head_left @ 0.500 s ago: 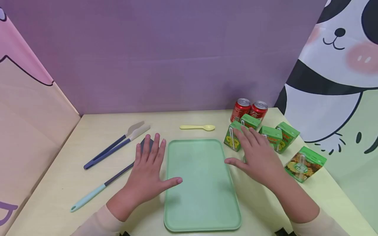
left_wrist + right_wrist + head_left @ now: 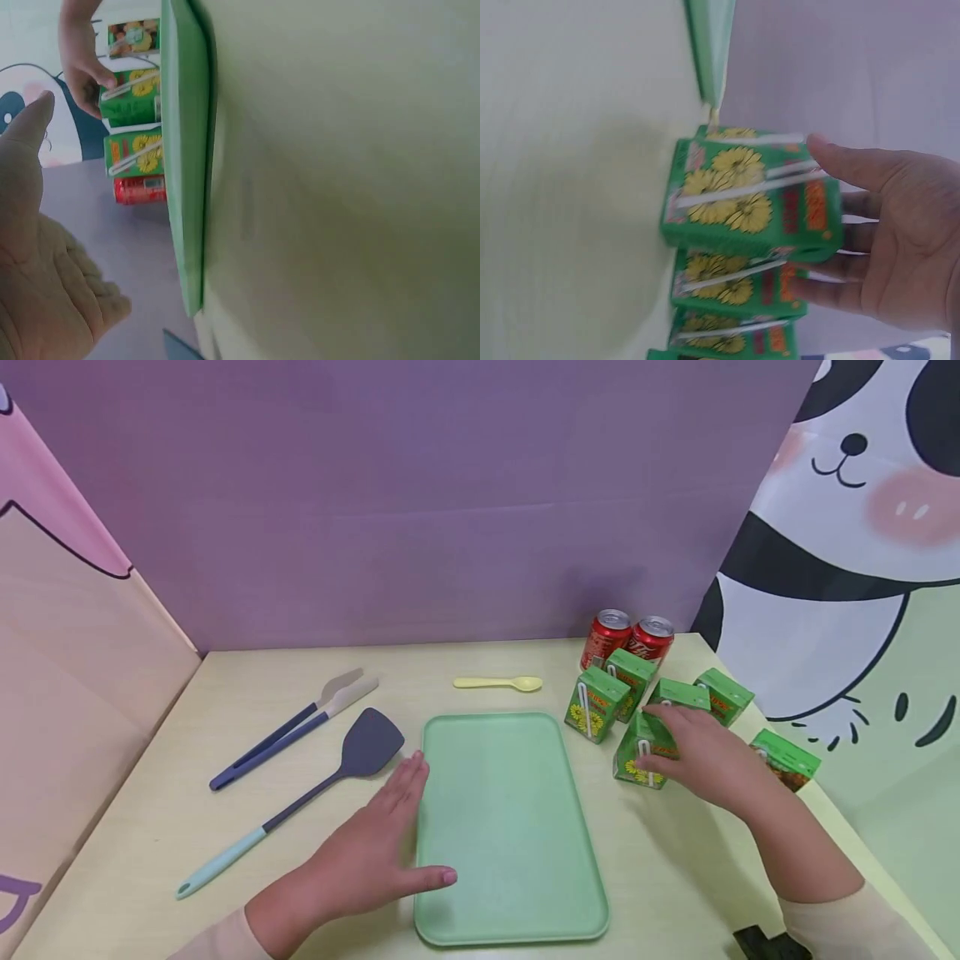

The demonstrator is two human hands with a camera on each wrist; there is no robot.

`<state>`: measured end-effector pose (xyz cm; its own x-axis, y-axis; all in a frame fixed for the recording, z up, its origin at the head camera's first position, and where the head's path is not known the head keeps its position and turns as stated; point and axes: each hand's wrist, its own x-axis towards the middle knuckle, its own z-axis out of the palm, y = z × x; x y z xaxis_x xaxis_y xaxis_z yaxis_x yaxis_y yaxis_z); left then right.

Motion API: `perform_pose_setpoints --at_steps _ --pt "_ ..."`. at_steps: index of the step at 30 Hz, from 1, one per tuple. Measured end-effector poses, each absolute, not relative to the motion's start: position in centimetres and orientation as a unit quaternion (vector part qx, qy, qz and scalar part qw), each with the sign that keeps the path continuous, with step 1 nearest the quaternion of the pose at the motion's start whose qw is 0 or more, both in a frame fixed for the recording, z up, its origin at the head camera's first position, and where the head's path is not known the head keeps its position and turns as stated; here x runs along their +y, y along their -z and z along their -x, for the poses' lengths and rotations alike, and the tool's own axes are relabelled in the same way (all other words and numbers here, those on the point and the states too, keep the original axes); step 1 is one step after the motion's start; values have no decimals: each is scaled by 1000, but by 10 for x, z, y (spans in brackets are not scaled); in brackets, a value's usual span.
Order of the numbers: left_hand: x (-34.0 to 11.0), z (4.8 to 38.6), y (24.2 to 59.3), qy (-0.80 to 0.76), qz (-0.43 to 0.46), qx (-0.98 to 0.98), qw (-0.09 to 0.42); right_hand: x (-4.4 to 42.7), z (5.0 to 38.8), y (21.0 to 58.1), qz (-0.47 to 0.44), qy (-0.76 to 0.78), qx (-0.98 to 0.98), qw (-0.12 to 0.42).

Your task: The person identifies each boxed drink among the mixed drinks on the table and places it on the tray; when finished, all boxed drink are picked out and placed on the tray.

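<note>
The right hand [image 2: 705,756] has its thumb and fingers set narrow about an upright green cardboard drink carton with yellow flowers and a white straw [image 2: 742,199]: the thumb lies on the near side, the other fingers round the far side; how firmly they press, I cannot tell. The carton's base appears to rest on the pale wooden surface [image 2: 660,902].

Just left of these fingers stands a second flowered carton [image 2: 596,706], with a third flowered carton [image 2: 632,675] close behind it; beyond the knuckles are a fourth flowered carton [image 2: 680,693] and, farther right, a fifth flowered carton [image 2: 726,693]. Right of the fingers, partly covered by the wrist in the head view, is a green carton with a brown food picture [image 2: 787,756]. Farthest ahead of them stand a red metal can with a silver top [image 2: 606,639] and, beside it, a second red can [image 2: 651,641].

The left hand [image 2: 363,856] is unladen, its fingers straight and close together, its thumb spread wide, above the left edge of a pale green rectangular tray [image 2: 513,827]. The tray lies flat between the two sets of fingers. Left of the left fingers lies a dark grey spatula with a light blue handle [image 2: 372,743]; farther off, beyond it, lie navy tongs with grey tips [image 2: 281,747]. Ahead of both hands, past the tray, is a small yellow plastic spoon [image 2: 498,682].
</note>
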<state>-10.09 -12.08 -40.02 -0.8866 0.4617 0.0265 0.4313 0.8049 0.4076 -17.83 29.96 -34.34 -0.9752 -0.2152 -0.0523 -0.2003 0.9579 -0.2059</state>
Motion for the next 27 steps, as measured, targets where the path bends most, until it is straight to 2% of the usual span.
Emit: perform_pose_setpoints --at_steps 4,9,17,27 --pt "-119 94 405 -237 -238 936 103 306 187 349 110 121 986 43" --pt "-119 92 416 -206 -239 938 145 308 191 349 122 121 985 30" --pt "-119 93 421 -172 -248 942 146 283 190 334 143 119 982 21" --pt "-120 92 421 -162 -254 940 162 219 205 321 180 140 974 2"
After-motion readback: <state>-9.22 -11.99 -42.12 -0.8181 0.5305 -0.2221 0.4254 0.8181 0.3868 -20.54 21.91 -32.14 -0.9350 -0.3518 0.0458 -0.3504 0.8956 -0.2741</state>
